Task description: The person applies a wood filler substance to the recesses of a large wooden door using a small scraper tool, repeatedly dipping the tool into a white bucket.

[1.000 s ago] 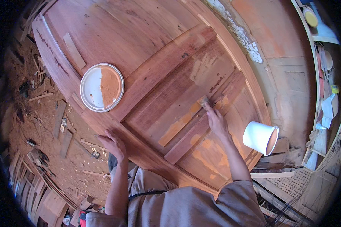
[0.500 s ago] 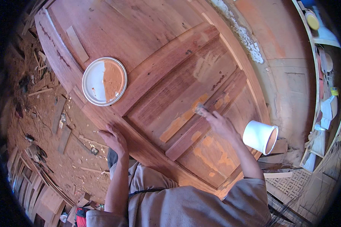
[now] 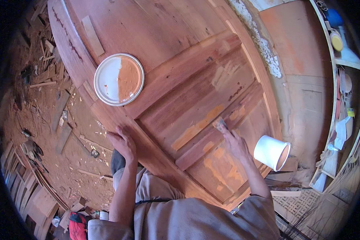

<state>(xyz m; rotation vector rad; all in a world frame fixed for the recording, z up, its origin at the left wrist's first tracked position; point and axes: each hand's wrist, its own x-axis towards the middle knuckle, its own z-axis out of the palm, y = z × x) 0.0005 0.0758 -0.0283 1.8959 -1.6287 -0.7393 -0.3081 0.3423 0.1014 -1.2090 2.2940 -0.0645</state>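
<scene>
A reddish-brown panelled wooden door (image 3: 164,66) lies in front of me, with orange filler (image 3: 198,127) smeared on its panels. My right hand (image 3: 235,142) is closed on a small flat putty scraper (image 3: 219,123), whose blade meets the wood beside a raised rail. Fingers partly hide the scraper. My left hand (image 3: 125,145) rests on the door's near-left edge, fingers stretched out and holding nothing. Beyond it on the door sits a round lid (image 3: 104,80), half covered with orange filler. A white tub (image 3: 267,152) lies tipped beyond my right hand, its orange inside showing.
A thin wood strip (image 3: 93,36) lies on the door past the lid. Wood scraps litter the brown floor (image 3: 74,152) at left. Another pale, dusty panel (image 3: 296,44) lies to the right, beside a shelf (image 3: 333,76) holding assorted items. A red bag (image 3: 78,226) is at lower left.
My right hand has drawn the scraper from the filler strip on the panel towards the raised rail nearer me. The view has shifted slightly. My left hand stays at the door's edge.
</scene>
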